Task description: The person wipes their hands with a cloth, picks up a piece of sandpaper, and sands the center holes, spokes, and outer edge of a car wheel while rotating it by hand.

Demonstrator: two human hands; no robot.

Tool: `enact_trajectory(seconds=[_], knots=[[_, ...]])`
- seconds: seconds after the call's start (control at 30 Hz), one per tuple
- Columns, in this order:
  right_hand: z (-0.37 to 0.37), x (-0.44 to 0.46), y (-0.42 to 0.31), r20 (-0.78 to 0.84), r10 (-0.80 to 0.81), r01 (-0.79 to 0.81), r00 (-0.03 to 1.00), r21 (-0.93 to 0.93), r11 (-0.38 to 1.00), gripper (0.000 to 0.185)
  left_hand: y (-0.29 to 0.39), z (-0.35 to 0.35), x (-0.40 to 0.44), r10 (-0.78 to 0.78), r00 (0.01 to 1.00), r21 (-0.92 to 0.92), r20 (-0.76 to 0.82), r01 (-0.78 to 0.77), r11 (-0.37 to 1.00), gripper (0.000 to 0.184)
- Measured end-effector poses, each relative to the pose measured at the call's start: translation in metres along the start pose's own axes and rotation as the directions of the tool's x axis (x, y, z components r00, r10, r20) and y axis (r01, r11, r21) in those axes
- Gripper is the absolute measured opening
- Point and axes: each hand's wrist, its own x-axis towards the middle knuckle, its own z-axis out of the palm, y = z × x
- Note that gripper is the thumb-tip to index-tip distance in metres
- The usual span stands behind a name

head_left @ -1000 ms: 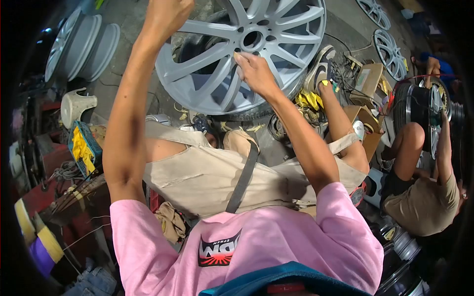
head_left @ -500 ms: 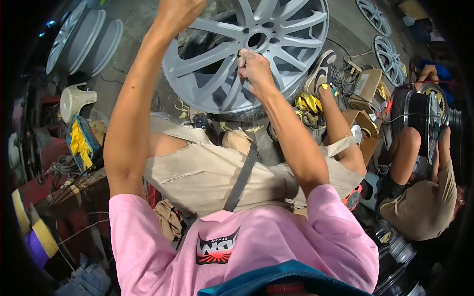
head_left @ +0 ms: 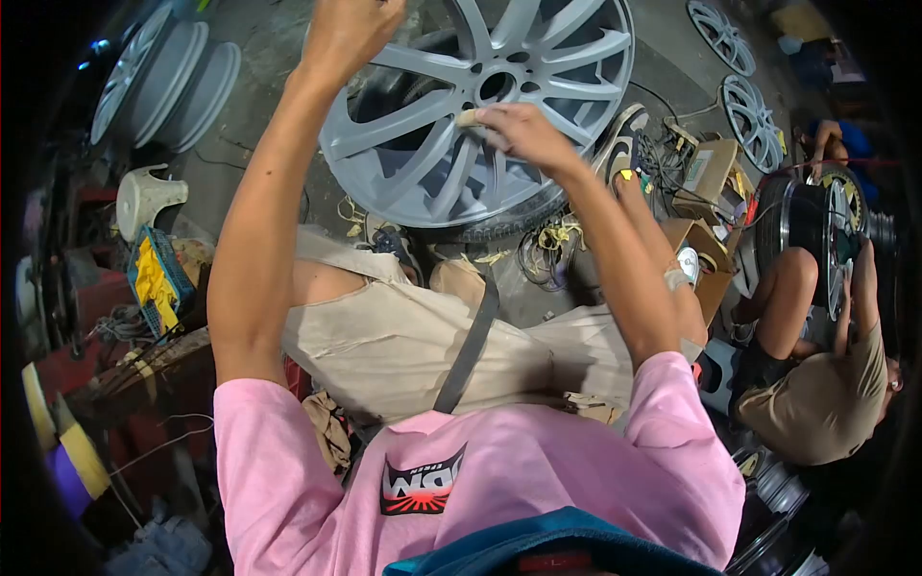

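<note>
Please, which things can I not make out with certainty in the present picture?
All in the head view:
Left hand: fingertips cut off by the top edge; whether it holds anything is unclear.
Wheel: far rim cut off by the same edge.
Pale piece: partly covered by the right hand; its material is unclear.
Tyre: mostly hidden under the wheel.
Carton: its print is too small to read.

The right hand (head_left: pixel 528 134) has spread from a bunched grip to a flatter reach over the spokes of the wheel (head_left: pixel 403 123), so the pale pad (head_left: pixel 471 117) at its fingertips shows more. The right forearm (head_left: pixel 617 254) has swung outward, now hiding the yellow bundle beside the shoe (head_left: pixel 624 141).
</note>
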Motion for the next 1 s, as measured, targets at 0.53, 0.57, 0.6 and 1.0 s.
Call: enact_trajectory(seconds=[0.53, 0.57, 0.6, 1.0], knots=[[0.042, 0.026, -0.040, -0.258, 0.334, -0.066, 0.907, 0.695, 0.716, 0.026, -0.005, 0.009, -0.001, 0.049, 0.995, 0.024, -0.086, -0.047, 0.999, 0.036], [0.042, 0.033, -0.046, -0.244, 0.359, -0.069, 0.901, 0.736, 0.674, 0.025, -0.002, 0.006, 0.000, 0.055, 0.995, 0.024, -0.087, -0.053, 0.998, 0.036], [0.042, 0.029, -0.052, -0.226, 0.410, -0.101, 0.883, 0.763, 0.639, 0.022, -0.001, 0.002, -0.001, 0.025, 0.998, -0.027, -0.059, -0.027, 0.999, 0.036], [-0.016, 0.020, -0.046, 0.103, -0.357, 0.260, 0.928, -0.866, 0.426, 0.014, 0.003, 0.002, -0.007, -0.059, 0.998, -0.013, -0.014, 0.059, 0.998, 0.035]])
